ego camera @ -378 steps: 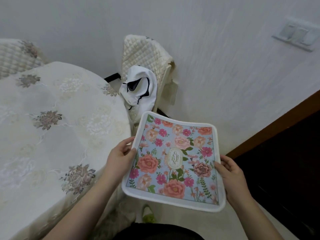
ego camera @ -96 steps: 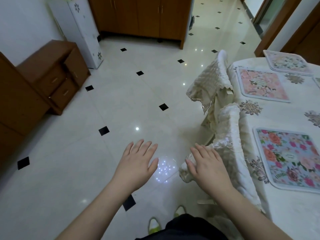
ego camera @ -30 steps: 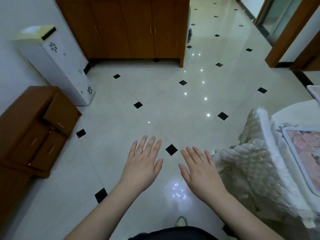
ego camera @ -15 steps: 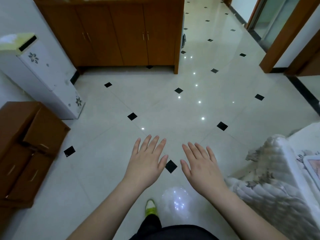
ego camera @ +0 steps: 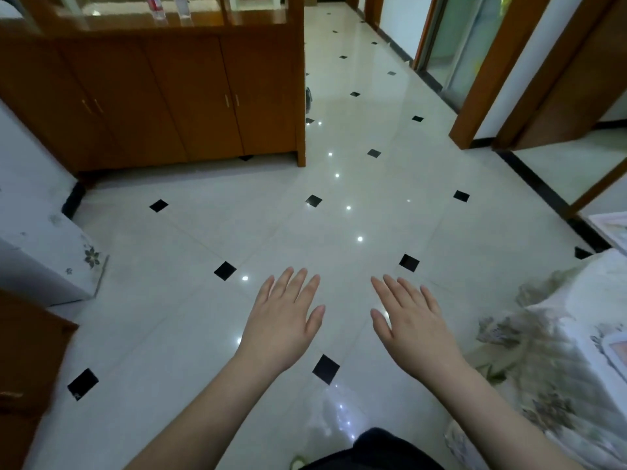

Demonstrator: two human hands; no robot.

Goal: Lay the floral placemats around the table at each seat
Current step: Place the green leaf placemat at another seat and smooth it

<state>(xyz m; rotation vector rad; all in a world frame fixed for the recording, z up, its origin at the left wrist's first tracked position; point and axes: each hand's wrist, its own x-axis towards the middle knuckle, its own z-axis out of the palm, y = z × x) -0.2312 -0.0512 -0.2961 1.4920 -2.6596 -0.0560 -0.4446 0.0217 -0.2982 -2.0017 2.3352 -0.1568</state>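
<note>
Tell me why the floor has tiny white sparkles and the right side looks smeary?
Head view: the sparkles are lamp reflections on the glossy floor; the tablecloth at the right edge is motion-blurred; the wide lens bends the cabinet; both hands, left hand and right hand, look sharp.

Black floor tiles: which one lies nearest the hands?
The black tile just below and between the left hand and right hand, near the wrists; the others lie farther off across the floor.

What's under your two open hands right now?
Only glossy pale floor tile with black diamond insets lies beneath the left hand and right hand; neither holds anything. Tile directly behind the hands is hidden.
</note>
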